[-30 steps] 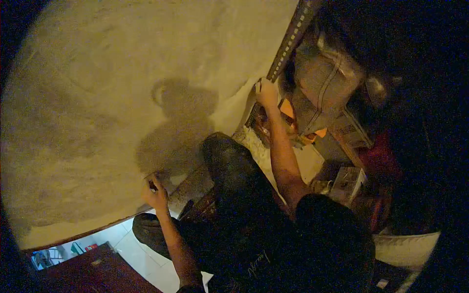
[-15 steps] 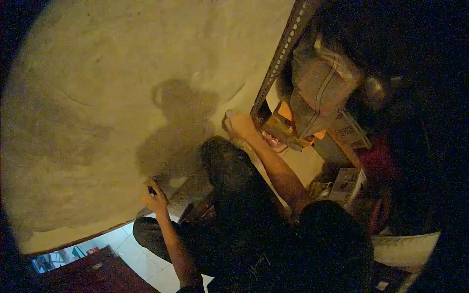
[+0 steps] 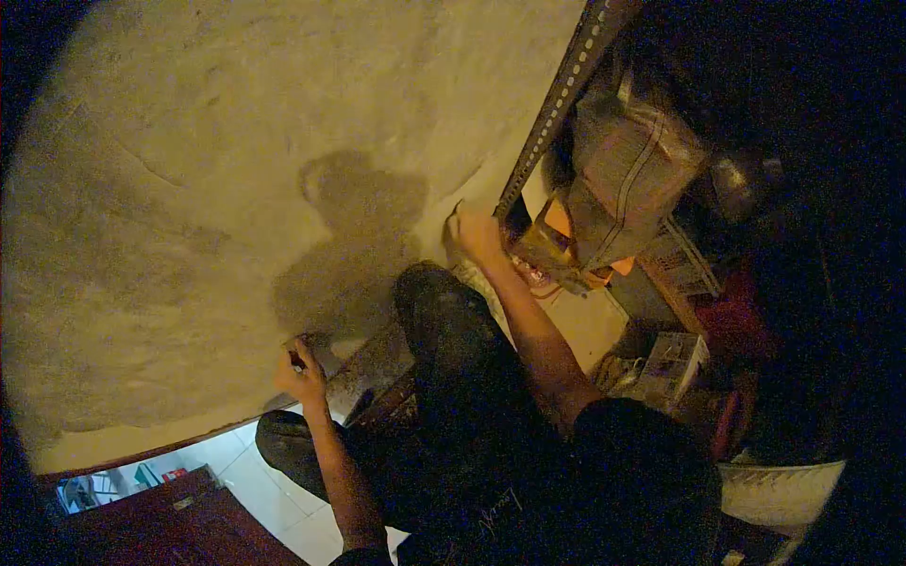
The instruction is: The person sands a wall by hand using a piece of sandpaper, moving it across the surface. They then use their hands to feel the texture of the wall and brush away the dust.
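Note:
My left hand (image 3: 300, 373) is low by the plastered wall (image 3: 170, 217), its fingers curled closed around a small dark thing I cannot make out. My right hand (image 3: 478, 233) is farther up, against the same wall and close to the lower part of a perforated metal upright (image 3: 547, 118). Its fingers are bent inward, and what they hold, if anything, is hidden. My dark-clothed knee (image 3: 434, 292) rises between the two hands. A shadow (image 3: 363, 203) falls on the wall between them.
Right of the upright are a grey zippered bag (image 3: 628, 156), a yellow-brown packet (image 3: 552, 250) and a pale box (image 3: 672, 363). White floor tiles (image 3: 274, 491) and a dark red panel (image 3: 179, 528) show at lower left. The far right is very dark.
The view has shifted slightly. My right hand has moved a little to the right and up, nearer the metal upright. My left hand stays almost in place, still curled.

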The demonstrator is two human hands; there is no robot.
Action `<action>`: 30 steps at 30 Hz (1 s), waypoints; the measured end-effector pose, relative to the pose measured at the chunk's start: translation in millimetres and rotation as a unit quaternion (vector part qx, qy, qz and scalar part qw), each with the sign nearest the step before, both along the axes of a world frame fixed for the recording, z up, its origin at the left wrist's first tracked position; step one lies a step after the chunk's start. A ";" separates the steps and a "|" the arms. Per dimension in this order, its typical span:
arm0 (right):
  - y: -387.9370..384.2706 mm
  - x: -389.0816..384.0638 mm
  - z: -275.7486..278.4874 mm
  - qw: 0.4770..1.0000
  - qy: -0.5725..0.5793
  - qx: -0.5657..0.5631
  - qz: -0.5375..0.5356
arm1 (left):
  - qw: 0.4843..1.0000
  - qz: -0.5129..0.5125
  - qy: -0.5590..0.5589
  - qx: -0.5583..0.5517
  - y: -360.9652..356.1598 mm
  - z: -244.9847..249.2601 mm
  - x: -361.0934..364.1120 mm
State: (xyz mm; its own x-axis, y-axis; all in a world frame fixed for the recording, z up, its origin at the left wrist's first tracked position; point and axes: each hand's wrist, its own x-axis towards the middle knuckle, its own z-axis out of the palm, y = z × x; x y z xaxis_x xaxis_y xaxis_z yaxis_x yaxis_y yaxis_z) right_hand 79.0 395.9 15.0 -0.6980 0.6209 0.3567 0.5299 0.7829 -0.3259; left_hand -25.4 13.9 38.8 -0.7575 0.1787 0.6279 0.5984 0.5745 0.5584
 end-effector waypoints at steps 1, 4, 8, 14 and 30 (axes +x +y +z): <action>-6.9 0.6 2.6 0.998 0.018 0.019 0.049 | 1.000 -0.016 -0.020 0.011 2.0 2.9 -0.4; 13.5 8.1 7.7 0.991 -0.030 0.009 0.132 | 0.998 -0.025 -0.049 -0.020 0.7 10.4 3.1; 73.8 18.4 23.6 0.998 -0.053 0.026 0.006 | 0.999 -0.005 -0.046 -0.011 -3.5 3.3 0.9; 85.4 19.7 32.3 0.998 0.024 0.055 -0.024 | 1.000 -0.008 -0.029 -0.007 -8.2 -10.4 -5.7; 93.1 18.1 46.4 0.998 0.013 0.044 -0.045 | 0.994 -0.009 -0.107 0.012 -6.5 -4.6 -0.2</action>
State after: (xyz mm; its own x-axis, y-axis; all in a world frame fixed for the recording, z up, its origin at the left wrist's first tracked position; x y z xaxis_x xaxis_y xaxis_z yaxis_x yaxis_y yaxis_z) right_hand 97.0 489.0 61.4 -0.6315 0.6458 0.4291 0.5913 0.7591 -0.2724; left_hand -25.6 7.4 34.2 -0.8713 0.1809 0.4562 0.4742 0.5502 0.6874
